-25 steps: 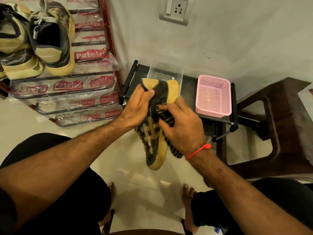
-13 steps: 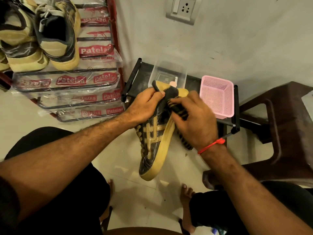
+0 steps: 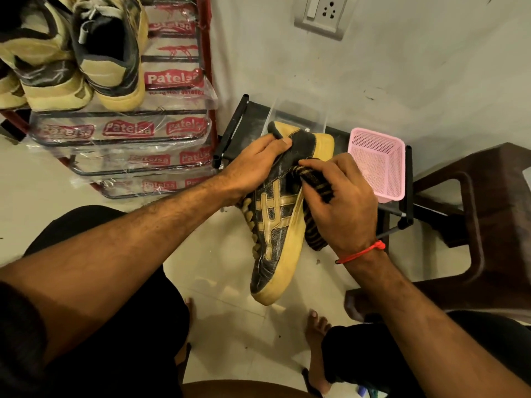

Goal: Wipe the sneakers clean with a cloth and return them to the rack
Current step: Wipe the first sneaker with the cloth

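Left hand (image 3: 253, 168) grips the black-and-tan sneaker (image 3: 275, 225) by its collar above the floor, right hand (image 3: 342, 202) grips striped cloth (image 3: 316, 185) against it; pink basket (image 3: 379, 165), contents unclear, sits beside a clear box (image 3: 298, 116) on the bench (image 3: 244, 119); rack (image 3: 207, 81) holds more sneakers (image 3: 112, 53).

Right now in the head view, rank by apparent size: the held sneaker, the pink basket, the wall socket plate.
1. Held sneaker, largest, though nearest the camera.
2. Pink basket.
3. Wall socket plate, smallest, but cut off by the frame's top edge.
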`<move>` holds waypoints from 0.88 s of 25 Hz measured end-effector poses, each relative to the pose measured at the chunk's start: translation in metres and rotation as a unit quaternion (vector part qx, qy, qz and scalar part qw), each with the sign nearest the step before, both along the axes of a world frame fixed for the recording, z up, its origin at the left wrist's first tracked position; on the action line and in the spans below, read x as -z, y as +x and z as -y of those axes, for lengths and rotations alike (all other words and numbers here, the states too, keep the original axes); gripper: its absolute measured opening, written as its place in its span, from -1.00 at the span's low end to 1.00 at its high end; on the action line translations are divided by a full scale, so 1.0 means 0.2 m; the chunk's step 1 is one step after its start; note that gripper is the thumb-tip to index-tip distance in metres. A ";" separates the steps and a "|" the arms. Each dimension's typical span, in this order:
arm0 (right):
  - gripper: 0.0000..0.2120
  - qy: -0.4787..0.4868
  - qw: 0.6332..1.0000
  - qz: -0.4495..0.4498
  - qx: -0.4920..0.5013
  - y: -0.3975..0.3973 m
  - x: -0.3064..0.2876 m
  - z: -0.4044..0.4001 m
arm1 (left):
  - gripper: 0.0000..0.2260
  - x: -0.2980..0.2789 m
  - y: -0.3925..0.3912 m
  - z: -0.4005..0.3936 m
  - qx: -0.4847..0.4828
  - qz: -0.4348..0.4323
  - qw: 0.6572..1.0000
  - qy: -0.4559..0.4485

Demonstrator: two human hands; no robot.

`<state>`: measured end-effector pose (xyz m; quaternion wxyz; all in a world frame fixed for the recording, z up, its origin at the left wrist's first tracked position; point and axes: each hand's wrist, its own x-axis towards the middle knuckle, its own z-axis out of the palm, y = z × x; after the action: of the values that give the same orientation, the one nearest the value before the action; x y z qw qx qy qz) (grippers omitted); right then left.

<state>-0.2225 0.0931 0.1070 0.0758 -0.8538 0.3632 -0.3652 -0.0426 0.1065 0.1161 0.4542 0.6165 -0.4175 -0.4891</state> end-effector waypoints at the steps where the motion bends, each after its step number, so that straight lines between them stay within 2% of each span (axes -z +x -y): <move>1: -0.67 0.013 1.000 0.012 0.003 0.00 0.00 0.01 | -0.72 0.00 0.01 0.00 -0.001 -0.004 1.000 0.001; 5: -0.68 0.026 0.999 0.029 -0.028 0.03 0.00 -0.01 | -0.75 -0.01 0.02 -0.01 0.009 0.017 1.000 -0.003; 9: -0.70 -0.043 0.987 -0.090 -0.123 0.05 0.03 -0.09 | -0.72 -0.02 -0.01 -0.03 0.042 0.060 0.997 0.002; 13: -0.68 -0.015 0.999 -0.015 -0.027 0.00 -0.06 0.06 | -0.77 -0.04 -0.02 -0.04 0.060 0.004 0.998 0.017; 17: -0.68 -0.042 0.988 -0.098 -0.115 0.01 0.00 -0.03 | -0.84 -0.03 -0.03 -0.04 0.070 0.014 0.997 0.022; 20: -0.69 0.000 0.999 -0.048 -0.027 -0.03 -0.06 0.08 | -0.84 -0.04 -0.02 -0.04 0.075 0.036 0.996 0.034; 22: -0.69 -0.018 0.996 -0.055 -0.066 0.00 -0.04 0.02 | -0.81 -0.02 -0.02 -0.03 0.070 0.028 0.996 0.044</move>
<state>-0.2224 0.0887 0.1155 0.0647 -0.8959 0.3026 -0.3186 -0.0469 0.1122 0.1201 0.3795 0.6185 -0.4506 -0.5201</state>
